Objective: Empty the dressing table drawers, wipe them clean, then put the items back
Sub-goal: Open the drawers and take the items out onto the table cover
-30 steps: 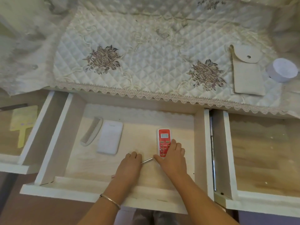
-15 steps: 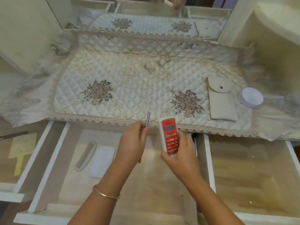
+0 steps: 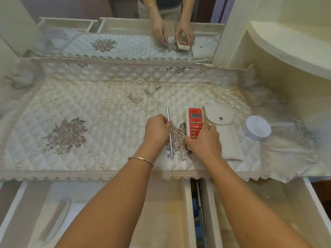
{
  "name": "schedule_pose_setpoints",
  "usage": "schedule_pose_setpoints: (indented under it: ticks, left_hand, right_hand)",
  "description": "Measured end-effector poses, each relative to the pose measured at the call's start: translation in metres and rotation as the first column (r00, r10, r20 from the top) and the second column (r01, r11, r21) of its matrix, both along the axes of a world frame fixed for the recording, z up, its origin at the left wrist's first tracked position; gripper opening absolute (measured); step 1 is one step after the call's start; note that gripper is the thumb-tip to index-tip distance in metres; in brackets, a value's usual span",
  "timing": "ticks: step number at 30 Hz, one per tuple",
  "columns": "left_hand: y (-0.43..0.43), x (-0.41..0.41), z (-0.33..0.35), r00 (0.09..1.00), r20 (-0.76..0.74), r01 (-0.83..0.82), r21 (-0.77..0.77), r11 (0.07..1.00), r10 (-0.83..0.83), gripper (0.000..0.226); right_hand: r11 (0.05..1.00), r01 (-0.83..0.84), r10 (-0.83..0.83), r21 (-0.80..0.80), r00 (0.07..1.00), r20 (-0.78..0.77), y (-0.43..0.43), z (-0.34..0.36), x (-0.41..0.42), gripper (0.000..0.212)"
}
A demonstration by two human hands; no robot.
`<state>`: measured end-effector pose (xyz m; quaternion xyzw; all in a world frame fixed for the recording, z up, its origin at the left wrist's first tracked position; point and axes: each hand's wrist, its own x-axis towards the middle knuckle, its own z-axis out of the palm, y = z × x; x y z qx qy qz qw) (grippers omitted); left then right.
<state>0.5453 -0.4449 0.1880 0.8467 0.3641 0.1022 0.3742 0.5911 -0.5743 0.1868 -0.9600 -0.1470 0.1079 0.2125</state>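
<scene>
Below, drawer (image 3: 187,203) holds comb (image 3: 55,219); left hand (image 3: 156,128) grips pen (image 3: 168,115), right hand (image 3: 206,140) remote (image 3: 195,120).

Red-and-white remote (image 3: 195,123) points away over the quilted cover (image 3: 89,104), slim silver stick (image 3: 169,133) parallel just left of it, middle drawer (image 3: 187,203) open below, comb (image 3: 55,221) inside.

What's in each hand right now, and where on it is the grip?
Left hand pinches a thin silver rod near its middle. Right hand grips the red remote by its lower, button end.

Quilted cloth (image 3: 89,104) covers dressing table (image 3: 187,203); pouch (image 3: 227,138), white tub (image 3: 258,127) on it.
</scene>
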Motion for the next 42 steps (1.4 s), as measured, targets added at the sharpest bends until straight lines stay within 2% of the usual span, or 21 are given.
schedule_pose_setpoints:
  ticks: [6,10,14,19,21,24,26,29,33,37,40,42]
  left_hand:
    - [0.001,0.011,-0.013,0.996,-0.085,0.006,0.017,1.000,-0.004,0.020]
    - [0.000,0.004,-0.013,0.998,-0.054,-0.009,-0.003,1.000,0.009,0.023]
    - [0.001,-0.022,-0.003,0.998,-0.002,0.060,0.032,0.998,-0.060,0.022]
    - [0.013,-0.103,0.007,0.994,-0.029,0.113,0.141,0.984,-0.110,0.031]
    - [0.020,-0.148,0.007,0.987,-0.090,0.153,0.241,0.958,-0.135,0.033]
    - [0.037,-0.215,0.003,0.978,-0.130,0.202,0.432,0.879,-0.161,0.032]
    - [0.050,-0.259,-0.003,0.974,-0.173,0.208,0.462,0.862,-0.142,0.039]
    - [0.073,-0.316,-0.018,0.949,-0.288,0.238,0.396,0.887,-0.125,0.049]
    - [0.095,-0.369,-0.045,0.911,-0.388,0.253,0.253,0.934,-0.141,0.052]
    - [0.108,-0.390,-0.072,0.874,-0.450,0.261,0.119,0.958,-0.182,0.061]
    - [0.109,-0.394,-0.100,0.835,-0.511,0.255,0.028,0.967,-0.205,0.061]
    - [0.109,-0.394,-0.117,0.820,-0.528,0.233,-0.040,0.972,-0.219,0.062]
  right_hand:
    - [0.999,-0.003,0.005,-0.033,0.998,0.056,0.003,-0.010,-0.001,0.070]
    - [0.999,-0.019,0.024,-0.046,0.994,0.108,0.002,-0.013,-0.005,0.077]
    - [0.998,-0.050,0.056,-0.044,0.984,0.167,-0.004,-0.006,-0.014,0.078]
    - [0.976,-0.217,0.213,-0.023,0.924,0.318,-0.009,0.010,-0.048,0.060]
    - [0.959,-0.284,0.270,-0.015,0.893,0.360,-0.008,0.012,-0.072,0.059]
    - [0.932,-0.359,0.355,-0.054,0.870,0.341,0.000,0.010,-0.113,0.063]
    - [0.912,-0.405,0.401,-0.063,0.852,0.338,0.009,0.004,-0.145,0.065]
    - [0.895,-0.443,0.433,-0.050,0.837,0.334,0.026,-0.005,-0.198,0.063]
    - [0.883,-0.465,0.469,-0.071,0.859,0.204,0.049,-0.035,-0.266,0.065]
    - [0.857,-0.474,0.465,-0.201,0.880,-0.095,0.079,-0.074,-0.318,0.081]
    - [0.875,-0.454,0.412,-0.171,0.881,-0.231,0.100,-0.095,-0.338,0.094]
    - [0.881,-0.451,0.391,-0.144,0.864,-0.317,0.112,-0.106,-0.342,0.096]
